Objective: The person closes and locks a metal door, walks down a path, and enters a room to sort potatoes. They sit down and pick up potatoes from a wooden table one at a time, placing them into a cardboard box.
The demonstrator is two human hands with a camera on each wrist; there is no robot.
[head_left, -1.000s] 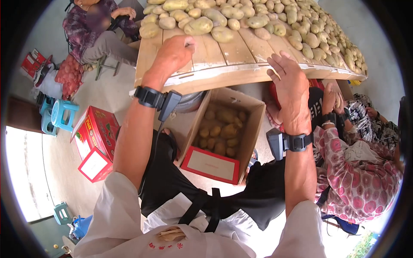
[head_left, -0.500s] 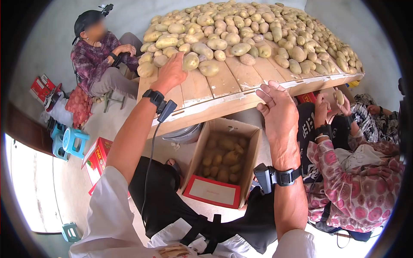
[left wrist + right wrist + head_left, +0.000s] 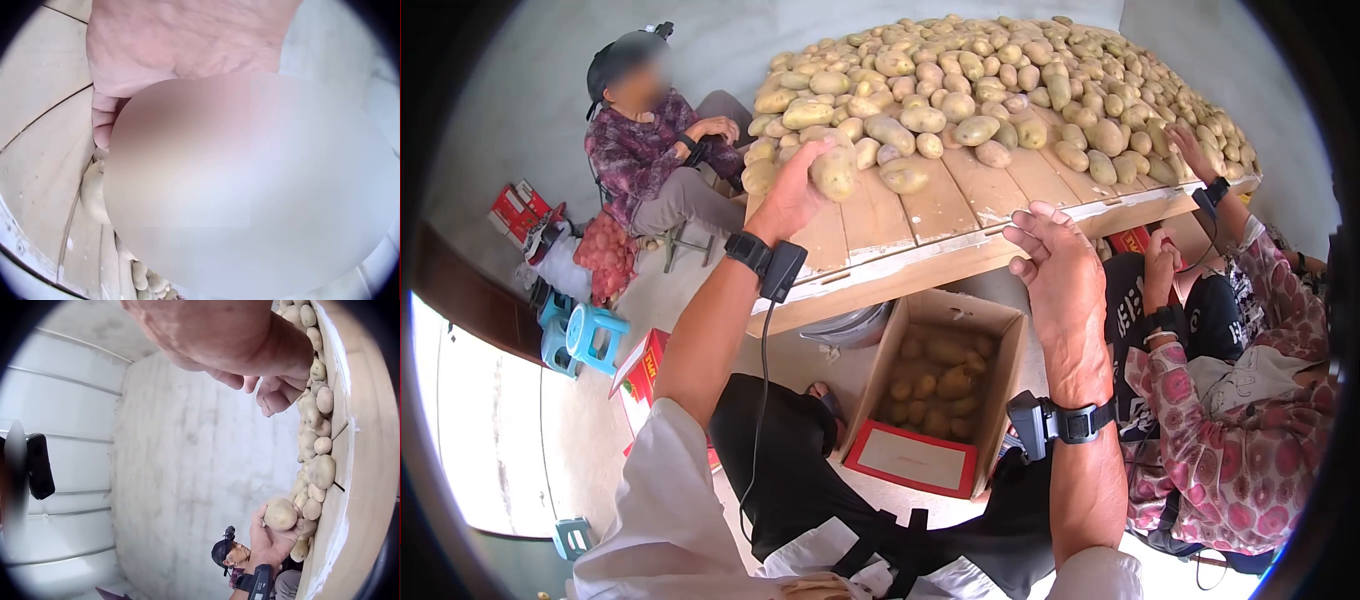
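Observation:
My left hand (image 3: 792, 200) holds a large pale potato (image 3: 833, 174) above the front left of the wooden table (image 3: 840, 225). In the right wrist view the same potato (image 3: 281, 514) sits against the palm and fingers of the left hand (image 3: 267, 542). A blurred patch covers most of the left wrist view and hides the grasp there. My right hand (image 3: 1062, 275) hovers at the table's front edge with loosely bent fingers and holds nothing. Beyond both hands spreads a big heap of potatoes (image 3: 975, 130).
Below the table edge an open carton (image 3: 1010, 350) contains potatoes. A person (image 3: 635, 150) sits at the table's left end. At right, another person in a patterned top (image 3: 1250, 440) reaches toward the heap. Blue stools (image 3: 595, 335) and a red carton (image 3: 643, 375) stand at left.
My left hand has gone from the bare boards to the heap's front and lifted a potato. My right hand stays near the table edge. The person at right has extended an arm toward the heap.

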